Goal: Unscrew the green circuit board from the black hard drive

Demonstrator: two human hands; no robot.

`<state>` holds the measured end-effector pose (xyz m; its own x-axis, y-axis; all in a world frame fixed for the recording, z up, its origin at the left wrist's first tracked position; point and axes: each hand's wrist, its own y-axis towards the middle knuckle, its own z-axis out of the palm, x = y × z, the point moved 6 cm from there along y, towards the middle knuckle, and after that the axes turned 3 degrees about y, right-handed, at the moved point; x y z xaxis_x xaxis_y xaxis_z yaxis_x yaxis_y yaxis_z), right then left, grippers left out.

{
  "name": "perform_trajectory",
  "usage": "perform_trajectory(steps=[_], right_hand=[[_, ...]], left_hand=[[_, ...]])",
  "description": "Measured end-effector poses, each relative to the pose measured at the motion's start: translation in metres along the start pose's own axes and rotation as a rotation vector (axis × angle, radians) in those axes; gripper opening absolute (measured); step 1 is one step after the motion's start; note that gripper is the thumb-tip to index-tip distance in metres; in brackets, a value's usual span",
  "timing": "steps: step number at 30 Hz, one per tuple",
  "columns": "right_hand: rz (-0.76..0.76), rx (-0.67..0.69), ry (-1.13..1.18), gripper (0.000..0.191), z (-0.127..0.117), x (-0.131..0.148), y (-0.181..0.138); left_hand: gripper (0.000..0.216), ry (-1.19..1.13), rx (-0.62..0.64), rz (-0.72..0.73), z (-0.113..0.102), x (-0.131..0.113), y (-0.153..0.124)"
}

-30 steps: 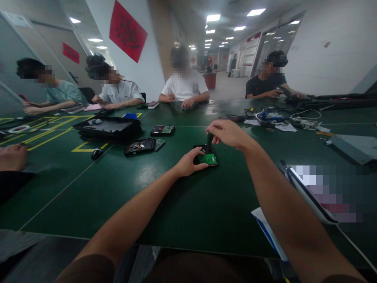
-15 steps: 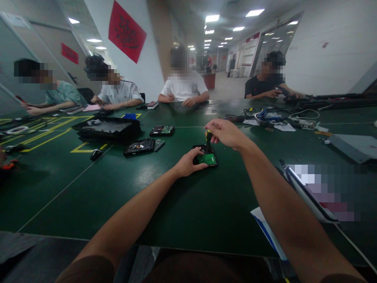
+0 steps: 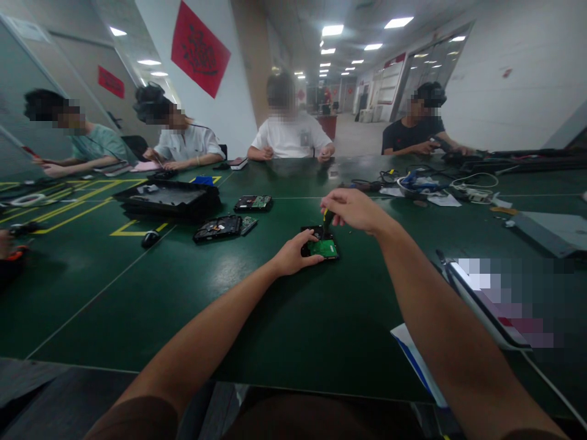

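A black hard drive with a green circuit board (image 3: 324,248) lies flat on the dark green table. My left hand (image 3: 296,253) grips it from the left, fingers on its far side and thumb along the near edge. Above it, my right hand (image 3: 351,209) is closed round the yellow-and-black handle of a screwdriver (image 3: 327,221), held upright. Its tip points down at the drive; I cannot make out the exact spot it meets. To the left lie an opened hard drive (image 3: 217,228), a small loose circuit board (image 3: 248,225) and another hard drive (image 3: 253,203).
A black tray (image 3: 167,197) and a black mouse (image 3: 150,239) are on the left. Tangled cables (image 3: 419,183) and a grey metal box (image 3: 550,229) lie to the right, with a tablet-like device (image 3: 477,305) nearer me. Several people sit across the table.
My right hand has come down very slightly with the screwdriver; my left hand stays on the hard drive. The person opposite has moved one hand outward to the right.
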<state>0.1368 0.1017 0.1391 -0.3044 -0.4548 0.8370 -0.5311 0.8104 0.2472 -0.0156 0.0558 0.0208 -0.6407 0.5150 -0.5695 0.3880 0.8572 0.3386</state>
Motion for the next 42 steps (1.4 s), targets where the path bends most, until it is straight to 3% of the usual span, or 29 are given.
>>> perform_trajectory(steps=[5,12,21,28,38,42], right_hand=[[0.021,0.054,0.083,0.021,0.001,-0.001,0.0],[0.011,-0.095,-0.133,0.019,-0.011,-0.007,0.002],[0.049,0.041,0.18,0.019,0.002,-0.002,0.0],[0.006,-0.056,-0.041,0.014,-0.007,-0.007,0.003],[0.079,0.038,0.1,0.022,0.002,-0.002,-0.001],[0.052,0.039,0.051,0.021,0.0,-0.004,0.001]], left_hand=[[0.056,0.002,-0.003,0.012,0.001,0.002,0.0],[0.056,0.002,0.005,-0.006,0.001,0.003,0.0],[0.057,0.014,-0.014,0.01,0.002,0.004,0.0],[0.056,0.012,-0.001,0.002,0.001,0.003,-0.001],[0.056,0.005,-0.002,-0.012,0.0,-0.001,0.0],[0.055,0.001,0.009,-0.012,0.0,-0.001,0.0]])
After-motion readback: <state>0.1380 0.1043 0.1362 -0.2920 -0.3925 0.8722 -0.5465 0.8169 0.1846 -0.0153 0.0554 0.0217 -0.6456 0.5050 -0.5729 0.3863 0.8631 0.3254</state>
